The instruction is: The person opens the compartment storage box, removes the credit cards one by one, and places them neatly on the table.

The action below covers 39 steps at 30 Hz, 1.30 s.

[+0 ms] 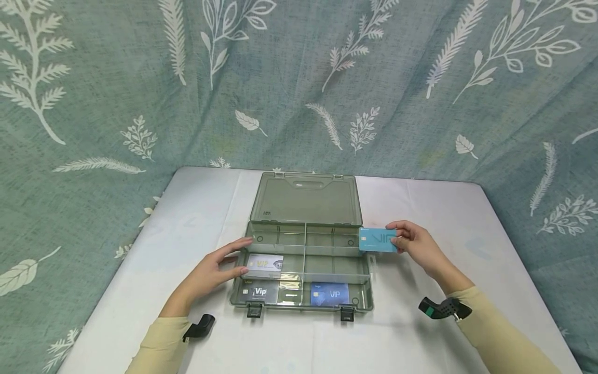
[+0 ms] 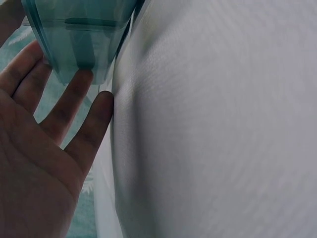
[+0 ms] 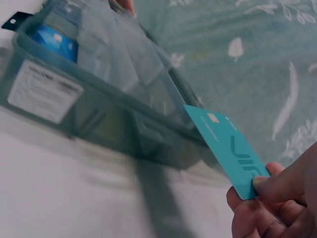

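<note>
A translucent grey-green compartment box (image 1: 372, 291) stands with its lid (image 1: 306, 197) folded back. My right hand (image 1: 418, 249) pinches a teal VIP card (image 1: 377, 240) by its right end, between thumb and fingers. The card overlaps the box's right rim in the head view; in the right wrist view its far corner points toward the box wall. At the box's left side, my left hand (image 1: 210, 272) touches the wall with spread, fairly straight fingers (image 2: 99, 116). Inside lie a white VIP card (image 1: 264, 262) in the middle left compartment, a dark one (image 1: 258, 292) front left and a blue one (image 1: 329, 294) front right.
Two dark latches (image 1: 347, 314) jut from the box's front edge. A printed label (image 3: 44, 91) is stuck on its right side wall. White cloth (image 1: 299, 343) covers the table, and a green leaf-patterned curtain (image 1: 289, 119) hangs behind and at the sides.
</note>
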Motion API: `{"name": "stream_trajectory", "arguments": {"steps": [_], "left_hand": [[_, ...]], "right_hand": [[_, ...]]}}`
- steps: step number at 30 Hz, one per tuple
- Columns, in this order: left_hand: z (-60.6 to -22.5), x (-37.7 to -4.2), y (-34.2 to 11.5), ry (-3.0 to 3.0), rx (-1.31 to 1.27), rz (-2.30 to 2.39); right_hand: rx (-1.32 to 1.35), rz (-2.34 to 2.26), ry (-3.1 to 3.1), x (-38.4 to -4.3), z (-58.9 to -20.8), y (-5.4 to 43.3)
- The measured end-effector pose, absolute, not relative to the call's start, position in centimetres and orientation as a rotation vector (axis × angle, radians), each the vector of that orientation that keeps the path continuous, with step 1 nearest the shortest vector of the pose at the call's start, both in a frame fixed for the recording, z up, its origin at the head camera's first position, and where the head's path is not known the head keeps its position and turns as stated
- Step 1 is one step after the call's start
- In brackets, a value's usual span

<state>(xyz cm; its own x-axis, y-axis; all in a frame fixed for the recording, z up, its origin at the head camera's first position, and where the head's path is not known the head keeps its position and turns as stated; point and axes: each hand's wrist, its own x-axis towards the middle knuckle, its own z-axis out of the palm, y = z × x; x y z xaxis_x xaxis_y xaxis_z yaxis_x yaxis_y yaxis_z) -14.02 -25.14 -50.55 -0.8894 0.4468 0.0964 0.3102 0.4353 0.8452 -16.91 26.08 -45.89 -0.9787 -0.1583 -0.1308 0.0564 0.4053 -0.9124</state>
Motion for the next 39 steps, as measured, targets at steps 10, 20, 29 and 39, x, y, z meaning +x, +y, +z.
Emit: {"name": "stream_trajectory", "arguments": {"steps": [10, 20, 29, 39], "left_hand": [[-50.5, -14.0, -25.1, 2.531, 0.683, 1.451], [-50.4, -14.0, -25.0, 2.531, 0.694, 1.451], [-50.4, -14.0, -25.0, 2.533, 0.685, 1.449], [-50.6, -14.1, -25.1, 2.539, 0.672, 1.440]], "right_hand": [[0.007, -1.605, 2.489, -18.0, -47.3, 27.9], [0.005, -1.419, 2.634, -18.8, -49.4, 28.2], [0.012, -1.195, 2.824, -19.0, -50.1, 27.7], [0.009, -1.110, 2.914, -18.9, -50.6, 27.2]]}}
